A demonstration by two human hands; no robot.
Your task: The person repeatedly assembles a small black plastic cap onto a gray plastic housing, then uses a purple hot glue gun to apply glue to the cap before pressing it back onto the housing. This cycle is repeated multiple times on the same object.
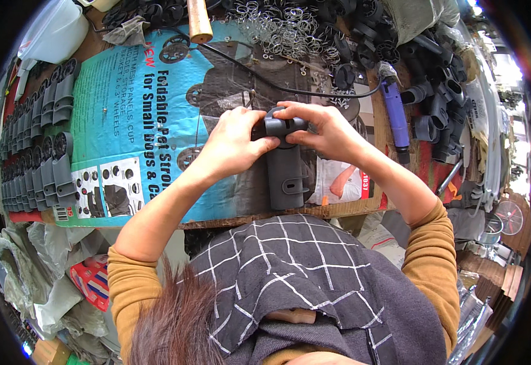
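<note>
Both my hands meet over a dark grey plastic fitting, a tube-shaped body with a small loop on its side, lying near the table's front edge. Across its far end sits a short black slotted cylinder piece. My left hand grips the left end of that piece, thumb and fingers closed on it. From the other side my right hand pinches its right end, with the index finger over the top and the thumb below. My fingers hide part of the joint between the two pieces.
Flattened printed cardboard covers the table. Finished-looking grey fittings stand in rows at left. A purple power screwdriver lies right, its black cord crossing behind my hands. Metal rings, a wooden handle and black plastic parts lie around.
</note>
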